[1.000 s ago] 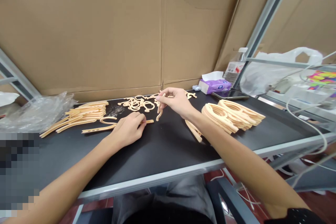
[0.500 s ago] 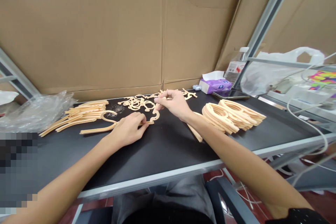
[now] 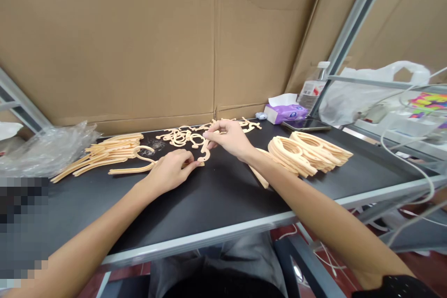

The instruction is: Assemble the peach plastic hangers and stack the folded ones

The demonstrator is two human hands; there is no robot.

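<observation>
My left hand (image 3: 171, 170) rests on the black table (image 3: 216, 200) with its fingers pinched on the right end of a long curved wooden hanger piece (image 3: 134, 166). My right hand (image 3: 228, 138) pinches a small ornate wooden piece (image 3: 205, 153) upright, its lower end touching the end of the hanger piece. A loose heap of small cut-out wooden pieces (image 3: 183, 137) lies just behind both hands.
A pile of long curved wooden strips (image 3: 108, 151) lies at the left beside a crumpled plastic bag (image 3: 49, 149). Stacked wooden hanger shapes (image 3: 307, 151) sit at the right. A tissue pack (image 3: 284, 111), phone (image 3: 305, 125), water bottle (image 3: 312, 91) and cardboard wall (image 3: 157, 42) stand behind.
My right hand has brought the small ornate piece down and left until it meets the end of the hanger piece. My left hand has kept its pinch and turned the hanger piece slightly.
</observation>
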